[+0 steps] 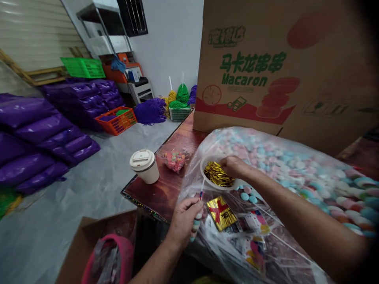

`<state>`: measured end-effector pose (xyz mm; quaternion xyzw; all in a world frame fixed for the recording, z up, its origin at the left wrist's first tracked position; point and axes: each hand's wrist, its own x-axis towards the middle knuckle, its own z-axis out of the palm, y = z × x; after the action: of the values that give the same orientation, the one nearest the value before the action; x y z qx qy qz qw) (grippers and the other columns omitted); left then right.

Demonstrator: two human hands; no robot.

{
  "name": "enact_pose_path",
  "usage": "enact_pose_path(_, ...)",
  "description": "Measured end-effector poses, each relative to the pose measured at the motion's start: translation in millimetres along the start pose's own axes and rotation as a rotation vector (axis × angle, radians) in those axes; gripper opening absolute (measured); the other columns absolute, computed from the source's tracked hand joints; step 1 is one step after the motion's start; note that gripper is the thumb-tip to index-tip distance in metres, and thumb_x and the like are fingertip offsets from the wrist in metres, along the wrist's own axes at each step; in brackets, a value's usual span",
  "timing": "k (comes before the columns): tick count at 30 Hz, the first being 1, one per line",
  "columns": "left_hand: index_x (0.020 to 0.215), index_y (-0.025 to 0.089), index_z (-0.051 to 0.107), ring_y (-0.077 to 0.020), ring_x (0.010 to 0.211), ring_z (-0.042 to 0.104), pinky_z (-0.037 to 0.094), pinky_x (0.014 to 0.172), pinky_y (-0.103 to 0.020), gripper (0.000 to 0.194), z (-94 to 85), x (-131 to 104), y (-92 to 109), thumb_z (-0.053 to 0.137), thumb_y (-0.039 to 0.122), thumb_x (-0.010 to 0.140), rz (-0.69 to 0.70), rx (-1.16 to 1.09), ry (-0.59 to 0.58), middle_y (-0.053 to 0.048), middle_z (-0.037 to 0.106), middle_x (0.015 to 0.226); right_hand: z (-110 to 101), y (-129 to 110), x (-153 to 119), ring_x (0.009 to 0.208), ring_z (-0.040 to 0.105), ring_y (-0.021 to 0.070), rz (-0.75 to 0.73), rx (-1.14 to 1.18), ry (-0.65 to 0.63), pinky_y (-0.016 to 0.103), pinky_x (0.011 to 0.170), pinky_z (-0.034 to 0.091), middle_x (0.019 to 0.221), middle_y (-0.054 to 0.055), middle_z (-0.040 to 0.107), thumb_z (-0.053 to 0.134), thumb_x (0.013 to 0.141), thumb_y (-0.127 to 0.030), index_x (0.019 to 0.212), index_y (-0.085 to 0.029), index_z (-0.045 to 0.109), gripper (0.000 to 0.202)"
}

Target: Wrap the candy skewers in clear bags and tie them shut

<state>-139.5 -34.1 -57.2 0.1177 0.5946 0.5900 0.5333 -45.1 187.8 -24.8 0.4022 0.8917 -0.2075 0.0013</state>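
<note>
My left hand (186,217) is closed round a wrapped candy skewer (196,225) with pastel pieces, its white stick pointing up. At the white bowl (207,183), the bent fingers of my right hand (233,165) reach to the rim; their tips are hidden. Gold twist ties (218,173) fill much of that bowl. Just below it lies a gold packet (222,213) with a red mark, near printed clear wrappers (257,223). A few loose pastel candies (248,194) rest beside the bowl. To the right spreads a large clear bag (254,138) of pastel candies.
A macaron carton (245,98) stands behind the bag. On the wood-look table (151,197) are a lidded white cup (145,165) and a small bag of colourful bits (174,159). Below sits an open box (74,244) with a pink-rimmed container (127,252). Purple sacks (35,142) are stacked left.
</note>
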Motion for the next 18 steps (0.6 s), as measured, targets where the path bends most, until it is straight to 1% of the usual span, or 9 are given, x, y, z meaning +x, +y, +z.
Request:
enact_pose_path(2, 0.073, 0.014, 0.060, -0.0052, 0.037, 0.042, 0.022, 0.031, -0.013, 0.034, 9.7, 1.5, 1.6, 0.071, 0.042, 0.056, -0.010, -0.072, -0.005, 0.003, 0.052, 0.050, -9.6, -3.1, -23.9, 0.068, 0.056, 0.0123, 0.000, 0.061, 0.021, 0.025, 0.060, 0.046, 0.081, 0.002, 0.059, 0.050, 0.087, -0.029, 0.087, -0.013, 0.059, 0.018)
enact_pose_path(4, 0.071, 0.014, 0.060, -0.0064, 0.039, 0.044, 0.023, 0.033, -0.013, 0.029, 20.5, 1.3, 3.0, 0.070, 0.037, 0.057, -0.025, -0.112, -0.018, 0.004, 0.050, 0.048, -9.2, -9.5, -58.4, 0.055, 0.049, 0.0088, -0.037, 0.152, 0.028, 0.021, 0.050, 0.039, 0.067, -0.001, 0.056, 0.045, 0.087, -0.027, 0.080, -0.014, 0.058, 0.020)
enact_pose_path(6, 0.071, 0.015, 0.060, -0.0059, 0.039, 0.042, 0.024, 0.034, -0.014, 0.024, 31.3, -0.4, 2.9, 0.067, 0.033, 0.059, -0.021, -0.097, -0.052, 0.005, 0.049, 0.046, 0.9, -16.6, -96.9, 0.047, 0.041, 0.0064, -0.106, 0.313, -0.013, 0.019, 0.044, 0.033, 0.060, -0.003, 0.050, 0.040, 0.088, -0.034, 0.079, -0.016, 0.056, 0.026)
enact_pose_path(7, 0.071, 0.014, 0.060, -0.0055, 0.038, 0.040, 0.024, 0.035, -0.015, 0.021, 36.8, -1.8, 2.0, 0.066, 0.031, 0.060, -0.012, -0.070, -0.073, 0.005, 0.048, 0.046, 8.0, -19.8, -114.7, 0.045, 0.038, 0.0062, -0.149, 0.500, -0.054, 0.019, 0.042, 0.031, 0.057, -0.004, 0.047, 0.040, 0.088, -0.040, 0.079, -0.016, 0.056, 0.029)
enact_pose_path(9, 0.068, 0.014, 0.060, -0.0049, 0.037, 0.037, 0.024, 0.036, -0.016, 0.015, 47.5, -5.6, -1.7, 0.061, 0.027, 0.061, 0.018, 0.001, -0.117, 0.006, 0.047, 0.045, 22.2, -24.5, -142.7, 0.045, 0.035, 0.0060, -0.148, 0.771, -0.055, 0.019, 0.042, 0.027, 0.053, -0.005, 0.043, 0.042, 0.084, -0.049, 0.073, -0.016, 0.052, 0.036)
enact_pose_path(11, 0.062, 0.015, 0.056, -0.0047, 0.038, 0.035, 0.024, 0.037, -0.017, 0.010, 56.9, -10.5, -6.3, 0.057, 0.025, 0.063, 0.062, 0.072, -0.171, 0.006, 0.044, 0.046, 32.3, -25.7, -158.9, 0.043, 0.031, 0.0055, -0.077, 0.977, -0.048, 0.019, 0.040, 0.023, 0.049, -0.006, 0.039, 0.047, 0.079, -0.057, 0.066, -0.017, 0.047, 0.042)
enact_pose_path(14, 0.056, 0.015, 0.050, -0.0050, 0.040, 0.033, 0.025, 0.039, -0.018, 0.016, 65.1, -19.6, -10.4, 0.053, 0.026, 0.067, 0.121, 0.188, -0.291, 0.006, 0.041, 0.047, 38.9, -19.4, -169.1, 0.037, 0.022, 0.0039, 0.056, 1.181, -0.117, 0.019, 0.036, 0.015, 0.042, -0.010, 0.033, 0.053, 0.070, -0.064, 0.063, -0.018, 0.042, 0.047)
enact_pose_path(16, 0.056, 0.015, 0.049, -0.0060, 0.045, 0.037, 0.027, 0.042, -0.018, 0.019, 66.3, -26.4, -10.1, 0.052, 0.027, 0.070, 0.168, 0.300, -0.364, 0.005, 0.043, 0.050, 42.2, -12.7, -172.8, 0.035, 0.020, 0.0037, 0.097, 1.219, -0.133, 0.019, 0.035, 0.013, 0.039, -0.010, 0.033, 0.055, 0.067, -0.066, 0.062, -0.019, 0.042, 0.049)
enact_pose_path(18, 0.057, 0.015, 0.052, -0.0072, 0.051, 0.042, 0.032, 0.046, -0.018, 0.021, 65.8, -33.4, -9.1, 0.054, 0.030, 0.072, 0.225, 0.391, -0.415, 0.003, 0.047, 0.054, 47.8, -7.6, -176.1, 0.035, 0.024, 0.0042, 0.088, 1.178, -0.055, 0.019, 0.035, 0.016, 0.039, -0.009, 0.034, 0.056, 0.066, -0.065, 0.058, -0.019, 0.040, 0.049)
